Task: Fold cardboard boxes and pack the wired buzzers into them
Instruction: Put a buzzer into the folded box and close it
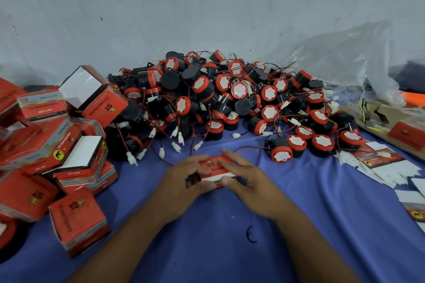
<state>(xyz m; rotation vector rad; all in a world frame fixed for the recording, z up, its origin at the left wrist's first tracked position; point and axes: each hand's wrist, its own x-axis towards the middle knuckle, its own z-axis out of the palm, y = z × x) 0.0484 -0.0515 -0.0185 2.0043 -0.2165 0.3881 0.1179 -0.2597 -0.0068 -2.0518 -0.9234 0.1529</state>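
cardboard box [215, 166]: red with a white strip along its near face, at the centre of the view, held between both hands low over the blue cloth [310, 213]; whether it rests on the cloth i cannot tell.
left hand [184, 179]: reaches in from 7 o'clock; fingers curled over the box's left end with the thumb on the near edge, clamped on it. a dark patch shows between fingers and thumb, too small to identify.
right hand [248, 185]: reaches in from 5 o'clock; fingers lie across the box's top right, thumb presses the near face, so the box is pinched between them.
wired buzzers [230, 96]: a big heap at 12 o'clock; black bodies, red rims, white faces. red and black wires with white plugs trail toward the hands, and a few buzzers sit loose at 2 o'clock.
folded boxes [69, 145]: piled at 9 o'clock, tilted every way, some with an open end showing white inside.
flat box blanks [395, 170]: spread at 3 o'clock, mostly white side up.
plastic bag [345, 60]: clear and crumpled, at 1 o'clock against the pale wall [184, 7].
black mark [251, 234]: small, on the cloth at 6 o'clock, between the forearms.
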